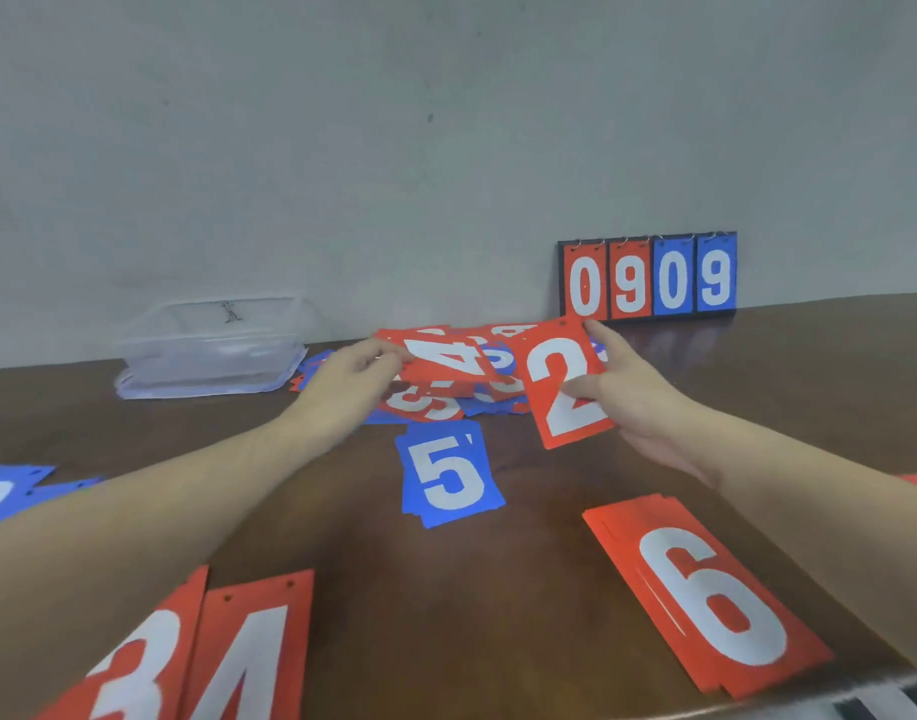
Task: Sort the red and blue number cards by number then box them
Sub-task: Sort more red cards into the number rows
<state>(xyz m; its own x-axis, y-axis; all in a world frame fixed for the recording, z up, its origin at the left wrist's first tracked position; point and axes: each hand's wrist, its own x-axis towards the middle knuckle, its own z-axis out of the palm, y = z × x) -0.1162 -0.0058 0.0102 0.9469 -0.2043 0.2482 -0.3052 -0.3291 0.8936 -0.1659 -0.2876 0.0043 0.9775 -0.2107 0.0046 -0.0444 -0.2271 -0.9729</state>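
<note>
The right hand pinched a red 2 card; the left hand gripped a red 4 card, best laid squarely on the 4 pile by the table's near edge.

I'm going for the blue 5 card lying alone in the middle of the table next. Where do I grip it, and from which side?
Take the blue 5 card by its near bottom edge, coming from the person's side. It lies flat on the table with nothing on top of it, so there is little to pinch. Probably slide fingers under that edge or a corner to lift it. It looks like more than one card stacked.
</note>
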